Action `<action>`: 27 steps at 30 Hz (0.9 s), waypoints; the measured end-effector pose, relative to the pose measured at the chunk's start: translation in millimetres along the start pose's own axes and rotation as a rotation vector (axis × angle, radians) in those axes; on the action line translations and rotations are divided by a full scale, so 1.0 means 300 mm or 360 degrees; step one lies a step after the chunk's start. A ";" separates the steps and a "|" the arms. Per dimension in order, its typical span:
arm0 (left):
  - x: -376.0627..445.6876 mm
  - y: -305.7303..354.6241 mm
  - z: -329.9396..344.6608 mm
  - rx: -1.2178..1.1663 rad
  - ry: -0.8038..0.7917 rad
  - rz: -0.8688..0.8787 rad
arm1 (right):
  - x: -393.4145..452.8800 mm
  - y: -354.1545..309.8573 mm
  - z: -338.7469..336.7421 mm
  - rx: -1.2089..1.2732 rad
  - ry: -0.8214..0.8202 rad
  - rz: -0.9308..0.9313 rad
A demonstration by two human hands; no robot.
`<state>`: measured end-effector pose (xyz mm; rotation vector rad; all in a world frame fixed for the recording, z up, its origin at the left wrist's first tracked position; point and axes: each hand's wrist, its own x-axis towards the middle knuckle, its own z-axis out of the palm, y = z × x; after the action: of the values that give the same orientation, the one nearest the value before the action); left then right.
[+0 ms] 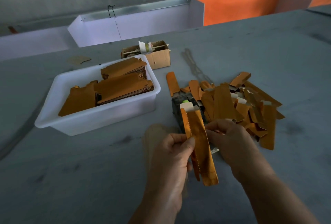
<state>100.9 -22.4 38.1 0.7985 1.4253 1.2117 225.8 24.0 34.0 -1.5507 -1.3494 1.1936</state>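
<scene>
Both my hands hold one long golden-orange card sleeve (198, 143) upright over the grey table. My left hand (172, 159) grips its left edge, thumb on the front. My right hand (231, 141) pinches its right edge at mid-height. The sleeve has perforated edges and a white tab with a green tip showing at its top (186, 105). To the right lies a loose pile of similar golden sleeves (238, 105). A white plastic tub (100, 116) to the left holds stacks of flat golden sleeves (118, 87).
A dark small box (179, 104) stands behind the held sleeve. A small cardboard box (159, 55) with a white roll on a stick sits beyond the tub. White partition walls (136, 25) and an orange panel (238, 7) line the far table edge.
</scene>
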 end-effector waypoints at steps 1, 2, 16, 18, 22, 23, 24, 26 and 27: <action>0.000 0.000 0.002 -0.0001 -0.0003 0.0006 | -0.008 0.002 0.001 0.0213 -0.0002 0.0062; 0.000 -0.001 0.002 -0.0002 -0.0004 0.0005 | -0.015 0.006 0.000 0.0376 0.0004 0.0123; 0.022 -0.010 -0.013 -0.0082 -0.0034 0.0073 | -0.055 0.056 0.005 -0.0414 0.0270 -0.0247; 0.025 0.002 -0.001 0.0009 -0.0114 0.0103 | -0.059 0.066 0.009 -0.0465 0.0274 -0.0253; 0.038 0.003 0.003 0.0171 -0.0192 0.0051 | -0.067 0.081 0.022 -0.0464 0.0339 -0.0282; 0.040 0.000 0.001 0.0226 -0.0191 0.0042 | -0.070 0.086 0.026 -0.0430 0.0354 -0.0281; 0.042 -0.003 0.000 0.0272 -0.0193 0.0039 | -0.073 0.090 0.028 -0.0380 0.0366 -0.0281; 0.039 -0.010 0.001 0.0291 -0.0165 0.0064 | -0.079 0.094 0.032 -0.0302 0.0375 -0.0292; 0.037 -0.013 0.002 0.0271 -0.0122 0.0100 | -0.080 0.096 0.033 -0.0294 0.0374 -0.0302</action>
<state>99.6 -13.1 31.2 1.0029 1.4629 1.1051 224.5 -4.9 8.2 -1.5935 -1.4426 0.7634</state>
